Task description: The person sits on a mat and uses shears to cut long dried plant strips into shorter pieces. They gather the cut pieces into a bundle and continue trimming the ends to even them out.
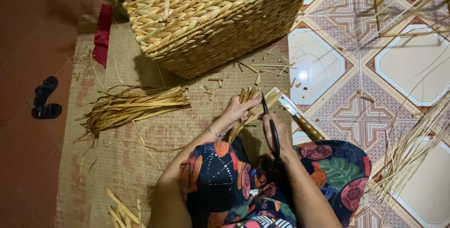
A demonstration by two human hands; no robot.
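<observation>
- The left hand (236,112) has its fingers closed around one small bunch of dried straw strips (247,106), held upright over the woven mat (154,134), just in front of the person's lap.
- The right hand (276,132) has its fingers wrapped around the handles of one pair of black scissors (270,122), whose blades point up at the top of the bunch.
- One knife (297,115) with a broad pale blade and a wooden handle lies just beside the right hand, across the mat's right edge and onto the tiled floor (403,68).
- One large woven basket (211,17) stands at the mat's far edge, close beyond the hands; short straw offcuts (262,66) are scattered between it and the hands.
- One loose heap of long straw (133,106) lies left of the hands, well apart from them.
- A smaller pile of cut pieces (123,211) lies at the mat's near edge by the left elbow.
- One red cloth (102,35) lies at the mat's far left, beside the basket.
- One pair of dark sandals (45,99) sits on the brown floor beyond the mat's left edge.
- More long straw stalks (412,148) spread over the tiles at the right.
</observation>
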